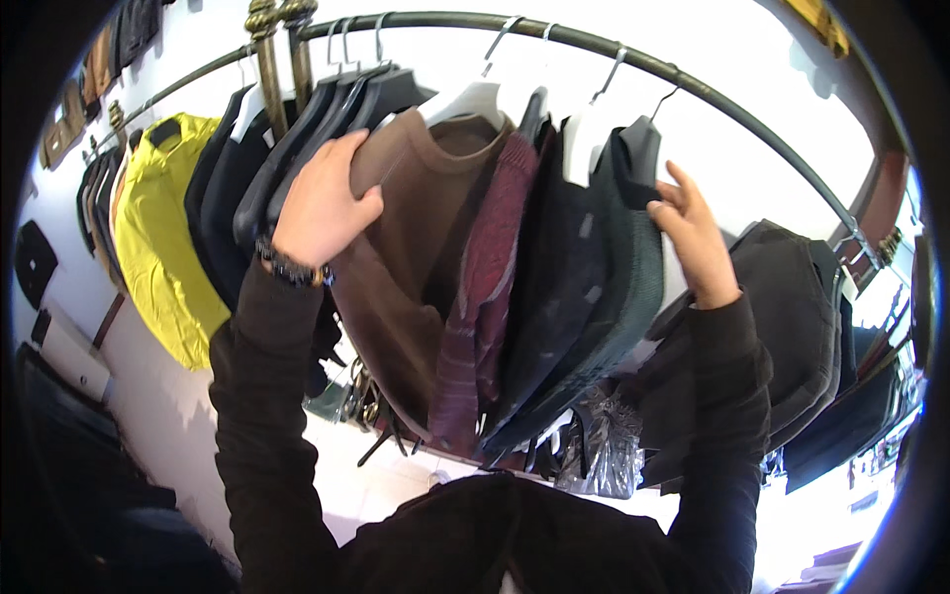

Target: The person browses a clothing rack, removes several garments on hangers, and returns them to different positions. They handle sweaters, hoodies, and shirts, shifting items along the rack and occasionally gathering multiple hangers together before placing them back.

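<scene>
A brown crew-neck sweater [401, 200] hangs on a white hanger [471, 104] before me. My left hand [326, 204], with a dark beaded bracelet at the wrist, grips its shoulder, thumb on the front. To its right hang a maroon knit garment [493, 230], a black garment with light marks [557, 245] and a dark green knit garment [631, 260] on a dark hanger [642, 148]. At the outer edge of the green knit is my right hand [694, 237], thumb and finger against the shoulder. Whether they pinch the cloth is unclear.
A curved metal rail [579, 37] carries the hangers. Left of my hand hang several dark garments [245, 178] and a yellow-green jacket [167, 237]. Thick dark garments [772, 319] hang at right. Below, a clear plastic-wrapped item [605, 453] stands near the tiled floor [345, 475].
</scene>
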{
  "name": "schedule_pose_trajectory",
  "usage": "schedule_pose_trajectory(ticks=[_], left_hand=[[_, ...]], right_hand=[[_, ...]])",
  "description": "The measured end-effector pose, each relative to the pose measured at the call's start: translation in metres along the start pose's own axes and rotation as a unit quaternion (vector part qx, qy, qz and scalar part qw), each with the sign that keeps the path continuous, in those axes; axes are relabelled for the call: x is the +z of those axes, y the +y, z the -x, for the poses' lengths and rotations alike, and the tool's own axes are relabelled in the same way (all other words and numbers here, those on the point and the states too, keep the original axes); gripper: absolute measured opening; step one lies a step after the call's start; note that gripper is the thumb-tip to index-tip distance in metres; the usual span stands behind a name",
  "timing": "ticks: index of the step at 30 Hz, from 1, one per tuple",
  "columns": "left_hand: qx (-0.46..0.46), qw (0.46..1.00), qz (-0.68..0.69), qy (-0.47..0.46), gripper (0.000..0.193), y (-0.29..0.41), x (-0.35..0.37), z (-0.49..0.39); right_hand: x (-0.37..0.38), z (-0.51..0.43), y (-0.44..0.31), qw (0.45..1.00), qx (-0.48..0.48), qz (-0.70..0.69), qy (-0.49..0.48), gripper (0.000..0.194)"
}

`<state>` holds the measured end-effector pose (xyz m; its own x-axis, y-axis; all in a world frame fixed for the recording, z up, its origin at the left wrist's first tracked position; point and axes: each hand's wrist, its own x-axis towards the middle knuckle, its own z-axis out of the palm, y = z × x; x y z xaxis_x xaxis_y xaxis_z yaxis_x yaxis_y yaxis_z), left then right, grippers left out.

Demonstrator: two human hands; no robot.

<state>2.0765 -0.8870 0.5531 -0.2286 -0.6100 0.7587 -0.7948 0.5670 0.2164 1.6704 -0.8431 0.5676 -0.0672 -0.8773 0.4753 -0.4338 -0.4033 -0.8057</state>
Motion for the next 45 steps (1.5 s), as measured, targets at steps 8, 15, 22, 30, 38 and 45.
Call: schedule_pose_trajectory(ticks=[8,15,22,30,38,45], left_hand=[[-0.046,0.998,-0.045,0.017,0.059,-0.024,-0.009,0.021],[-0.217,0.946,0.240,0.020,0.020,-0.047,-0.033,0.081],[-0.134,0.980,-0.145,0.009,0.045,-0.039,-0.127,0.006],[-0.181,0.853,0.439,-0.215,0.056,0.016,-0.092,0.016],[-0.186,0.791,0.579,-0.065,0.044,0.023,0.066,-0.057],[-0.119,0.655,0.718,-0.203,0.055,0.023,0.104,-0.071]], right_hand=[[-0.001,0.024,0.014,0.998,0.009,-0.051,0.025,0.065],[0.031,0.093,0.039,0.993,-0.025,-0.113,-0.019,0.080],[0.014,0.114,0.047,0.991,-0.022,-0.121,-0.060,0.074],[-0.018,0.090,0.061,0.990,-0.009,-0.139,-0.015,0.061],[0.007,-0.026,0.021,0.970,0.008,-0.238,0.038,0.064],[0.047,-0.065,0.024,0.952,0.105,-0.288,0.022,0.035]])
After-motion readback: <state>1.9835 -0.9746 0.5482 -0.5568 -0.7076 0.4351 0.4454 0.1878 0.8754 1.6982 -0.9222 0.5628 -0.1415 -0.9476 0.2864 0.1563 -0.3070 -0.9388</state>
